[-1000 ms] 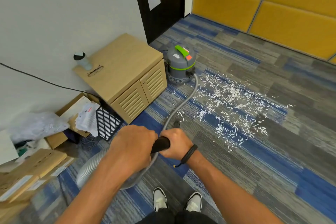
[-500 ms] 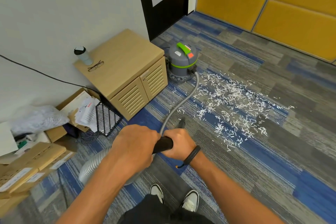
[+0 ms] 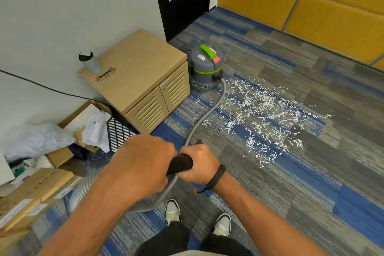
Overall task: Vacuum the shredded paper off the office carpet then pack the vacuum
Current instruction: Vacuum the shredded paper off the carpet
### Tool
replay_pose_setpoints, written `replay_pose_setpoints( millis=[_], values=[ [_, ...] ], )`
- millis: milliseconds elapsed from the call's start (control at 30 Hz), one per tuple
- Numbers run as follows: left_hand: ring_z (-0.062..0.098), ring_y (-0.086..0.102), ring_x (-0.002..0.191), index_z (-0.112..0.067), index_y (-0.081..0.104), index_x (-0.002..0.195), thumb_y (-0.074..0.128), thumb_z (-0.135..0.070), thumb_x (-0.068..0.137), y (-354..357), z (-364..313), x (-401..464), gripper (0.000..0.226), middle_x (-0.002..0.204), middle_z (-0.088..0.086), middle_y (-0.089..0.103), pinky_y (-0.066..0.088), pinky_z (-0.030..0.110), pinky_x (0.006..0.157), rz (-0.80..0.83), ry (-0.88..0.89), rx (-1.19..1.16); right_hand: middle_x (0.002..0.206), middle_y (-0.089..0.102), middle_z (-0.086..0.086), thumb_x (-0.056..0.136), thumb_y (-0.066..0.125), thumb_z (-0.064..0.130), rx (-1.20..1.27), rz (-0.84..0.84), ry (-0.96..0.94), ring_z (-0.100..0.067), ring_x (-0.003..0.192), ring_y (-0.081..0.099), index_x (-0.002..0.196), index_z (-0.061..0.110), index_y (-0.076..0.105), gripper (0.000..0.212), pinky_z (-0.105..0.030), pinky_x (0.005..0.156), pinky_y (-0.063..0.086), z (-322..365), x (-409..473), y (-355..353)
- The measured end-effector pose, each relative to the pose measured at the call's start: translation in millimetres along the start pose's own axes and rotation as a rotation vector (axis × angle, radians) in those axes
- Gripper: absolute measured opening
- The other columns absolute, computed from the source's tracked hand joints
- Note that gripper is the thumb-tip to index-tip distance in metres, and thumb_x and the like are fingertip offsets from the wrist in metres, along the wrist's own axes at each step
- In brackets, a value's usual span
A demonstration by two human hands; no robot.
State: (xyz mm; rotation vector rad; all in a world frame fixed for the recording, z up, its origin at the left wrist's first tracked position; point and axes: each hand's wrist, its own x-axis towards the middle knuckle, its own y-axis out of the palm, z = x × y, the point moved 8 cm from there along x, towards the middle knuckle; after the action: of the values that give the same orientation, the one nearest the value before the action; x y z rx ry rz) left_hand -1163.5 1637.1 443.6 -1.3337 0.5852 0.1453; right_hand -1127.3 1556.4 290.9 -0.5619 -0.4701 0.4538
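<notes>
I have both hands on the black wand handle [image 3: 178,164]: my left hand [image 3: 143,169] wraps its near end, my right hand [image 3: 200,165] curls round it just ahead, fingers closed on the grip. The shredded paper [image 3: 264,114] lies scattered on the carpet [image 3: 311,172] ahead and to the right of my hands, nearer the right one, spreading away from the grey-and-green vacuum [image 3: 206,68], which stands beside the wooden cabinet [image 3: 141,81]. The grey hose [image 3: 209,110] runs from the vacuum back toward my hands along the left edge of the spill. The nozzle end is hidden behind my right hand. I judge the next sweep must go forward and rightward, led by the right hand.
</notes>
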Motion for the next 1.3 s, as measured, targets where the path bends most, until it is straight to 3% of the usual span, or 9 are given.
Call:
replay_pose_setpoints(
  millis=[367,500,767,1167,1300],
  values=[
    [0.018,0.063,0.084,-0.027,0.066,0.123,0.071,-0.031,0.094,27,48,57,0.03,0.096,-0.004,0.069,0.049,0.032,0.072,-0.076,0.016,-0.023,0.066,0.065,0.007,0.075,0.07,0.032,-0.09,0.08,0.171,-0.009,0.059,0.06,0.075,0.02,0.065,0.013,-0.037,0.056,0.049,-53,55,26],
    [0.021,0.067,0.093,-0.026,0.065,0.125,0.071,-0.031,0.094,40,63,62,0.032,0.1,-0.003,0.07,0.045,0.033,0.072,-0.111,0.026,-0.045,0.07,0.067,0.007,0.075,0.068,0.033,-0.115,0.126,0.157,-0.009,0.062,0.062,0.078,0.02,0.067,0.013,-0.037,0.059,0.051,-57,64,45],
    [0.019,0.068,0.097,-0.031,0.061,0.132,0.071,-0.037,0.093,52,104,51,0.041,0.105,-0.005,0.071,0.048,0.033,0.078,-0.119,0.01,-0.056,0.062,0.063,0.004,0.075,0.061,0.039,-0.092,0.119,0.095,-0.014,0.056,0.059,0.07,0.019,0.061,0.021,-0.024,0.054,0.042,-29,89,73],
    [0.01,0.061,0.088,-0.045,0.055,0.133,0.067,-0.048,0.093,22,130,-4,0.042,0.091,-0.013,0.062,0.047,0.025,0.075,-0.099,0.001,-0.101,0.057,0.058,0.006,0.075,0.064,0.041,-0.097,0.07,-0.046,-0.015,0.051,0.058,0.07,0.02,0.06,0.023,-0.031,0.048,0.047,34,101,69],
    [0.007,0.051,0.078,-0.048,0.055,0.134,0.068,-0.049,0.093,7,143,-11,0.043,0.085,-0.015,0.054,0.041,0.022,0.071,-0.121,-0.019,-0.066,0.057,0.059,0.006,0.074,0.067,0.038,-0.062,0.053,-0.086,-0.014,0.05,0.058,0.07,0.021,0.061,0.019,-0.023,0.049,0.042,53,117,63]
  ],
)
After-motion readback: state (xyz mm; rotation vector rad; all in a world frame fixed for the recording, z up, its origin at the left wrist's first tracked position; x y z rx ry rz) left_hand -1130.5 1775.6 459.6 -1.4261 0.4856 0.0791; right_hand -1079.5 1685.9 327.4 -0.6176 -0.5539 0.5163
